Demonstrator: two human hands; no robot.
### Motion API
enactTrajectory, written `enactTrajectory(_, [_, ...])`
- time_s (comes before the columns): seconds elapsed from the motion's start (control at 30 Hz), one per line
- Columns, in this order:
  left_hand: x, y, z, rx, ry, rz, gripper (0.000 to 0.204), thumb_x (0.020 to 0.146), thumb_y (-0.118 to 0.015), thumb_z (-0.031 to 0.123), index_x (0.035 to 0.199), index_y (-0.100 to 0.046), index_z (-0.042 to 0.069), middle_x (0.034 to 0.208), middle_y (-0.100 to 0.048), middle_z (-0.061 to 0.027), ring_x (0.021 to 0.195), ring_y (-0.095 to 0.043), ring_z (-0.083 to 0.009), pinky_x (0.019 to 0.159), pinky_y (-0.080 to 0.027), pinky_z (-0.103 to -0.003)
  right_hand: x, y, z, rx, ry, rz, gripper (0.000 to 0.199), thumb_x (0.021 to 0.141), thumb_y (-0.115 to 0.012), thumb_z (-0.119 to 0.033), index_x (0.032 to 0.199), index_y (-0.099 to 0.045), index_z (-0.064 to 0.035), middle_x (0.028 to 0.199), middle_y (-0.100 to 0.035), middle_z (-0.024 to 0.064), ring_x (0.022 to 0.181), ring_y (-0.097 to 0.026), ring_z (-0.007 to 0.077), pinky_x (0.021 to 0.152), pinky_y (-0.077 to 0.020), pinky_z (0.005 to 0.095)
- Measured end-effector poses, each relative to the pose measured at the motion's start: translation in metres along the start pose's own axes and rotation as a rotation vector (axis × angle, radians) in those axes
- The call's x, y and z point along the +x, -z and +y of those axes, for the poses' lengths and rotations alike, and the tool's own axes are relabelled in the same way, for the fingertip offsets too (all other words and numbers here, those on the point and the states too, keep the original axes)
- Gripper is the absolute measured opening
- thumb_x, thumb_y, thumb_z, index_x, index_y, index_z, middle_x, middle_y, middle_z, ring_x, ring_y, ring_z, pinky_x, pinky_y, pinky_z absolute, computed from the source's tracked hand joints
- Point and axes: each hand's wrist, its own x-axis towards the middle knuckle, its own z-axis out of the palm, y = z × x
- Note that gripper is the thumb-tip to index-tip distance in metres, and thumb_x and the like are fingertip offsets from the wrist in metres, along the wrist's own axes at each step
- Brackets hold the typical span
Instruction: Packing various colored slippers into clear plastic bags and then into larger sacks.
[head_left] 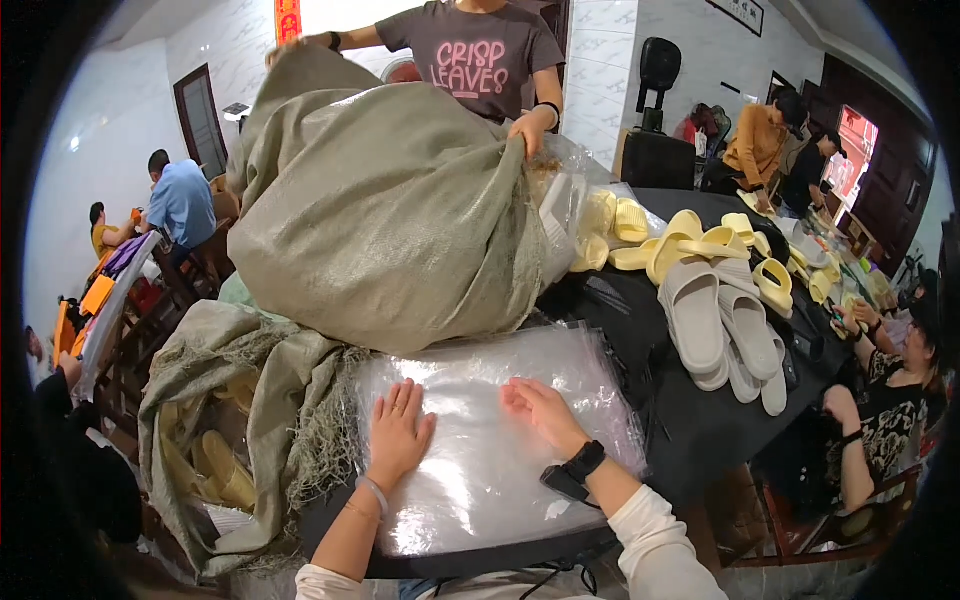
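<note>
Woven sack [390, 220]: a big grey-green sack lies across the far part of the tabletop [700, 430]; a person on the other side holds its mouth with both hands, and yellow slippers [690, 245] are out beside the opening
Second sack [240, 400]: it is slumped at the left edge, open, with some yellow slippers still inside
Tabletop: dark cloth, with yellow and grey slippers [720, 330] spread over the right part
Stack of clear plastic bags [490, 440]: it lies flat just in front of the person, between the two sacks and the grey slippers; the long axis goes about from the near edge to the far edge, a little turned to the right, and which end is the open one I cannot tell
Left hand [397, 435]: palm down on the left part of the stack, fingers spread wide, it holds nothing
Right hand [540, 410]: flat on the upper middle of the stack, fingers together and pointing left, no grip on anything; a dark watch is on the wrist
Progress: I judge it is an early stage, because the slippers are loose and no bag looks filled; the bags seem only pressed flat
</note>
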Motion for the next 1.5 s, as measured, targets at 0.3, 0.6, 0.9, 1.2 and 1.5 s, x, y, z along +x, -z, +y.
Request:
enactTrajectory(0.3, [-0.004, 0.000, -0.004, 0.027, 0.053, -0.007, 0.055, 0.092, -0.045, 0.038, 0.137, -0.041, 0.007, 0.145, -0.035, -0.0119, 0.135, -0.029, -0.0287, 0.110, -0.018, -0.046, 0.005, 0.004, 0.007, 0.079, -0.067, -0.052, 0.031, 0.096, -0.047, -0.014, 0.120, -0.048, 0.0055, 0.111, -0.059, 0.0157, 0.099, -0.060, 0.0208, 0.087, -0.0494, 0.0315])
enactTrajectory(0.6, [0.004, -0.004, -0.002, 0.026, 0.019, 0.032, 0.053, 0.093, -0.045, 0.037, 0.134, -0.042, 0.005, 0.142, -0.037, -0.0156, 0.135, -0.029, -0.0298, 0.110, -0.022, -0.045, 0.004, 0.006, 0.002, -0.083, 0.049, -0.074, 0.028, 0.094, -0.050, -0.015, 0.115, -0.053, 0.0039, 0.104, -0.061, 0.0125, 0.093, -0.059, 0.0166, 0.083, -0.0485, 0.0273])
enactTrajectory(0.9, [-0.001, 0.095, -0.071, -0.494, 0.179, 0.656, 0.032, 0.084, -0.061, 0.008, 0.115, -0.058, 0.005, 0.122, -0.057, -0.0149, 0.115, -0.053, -0.0302, 0.097, -0.041, -0.036, 0.004, 0.014, 0.005, -0.084, 0.012, -0.050, 0.027, 0.095, -0.049, -0.013, 0.114, -0.052, 0.0053, 0.102, -0.060, 0.0122, 0.093, -0.060, 0.0180, 0.082, -0.0489, 0.0279])
enactTrajectory(1.2, [-0.186, 0.064, -0.333, -0.089, 1.475, 0.325, 0.065, 0.070, -0.069, 0.032, 0.117, -0.052, -0.009, 0.121, -0.053, -0.0259, 0.115, -0.050, -0.0352, 0.097, -0.041, -0.040, 0.012, 0.007, 0.007, -0.111, -0.003, -0.004, 0.024, 0.095, -0.047, -0.012, 0.113, -0.053, 0.0040, 0.101, -0.060, 0.0119, 0.094, -0.059, 0.0180, 0.083, -0.0493, 0.0285])
enactTrajectory(1.5, [-0.185, -0.024, -0.395, 0.039, 1.192, 0.402, 0.050, 0.080, -0.063, 0.020, 0.123, -0.048, -0.002, 0.116, -0.056, -0.0240, 0.099, -0.060, -0.0356, 0.083, -0.050, -0.040, -0.004, 0.008, 0.002, -0.089, -0.009, -0.023, 0.022, 0.094, -0.050, -0.014, 0.107, -0.056, 0.0021, 0.095, -0.063, 0.0088, 0.088, -0.061, 0.0159, 0.080, -0.0487, 0.0257])
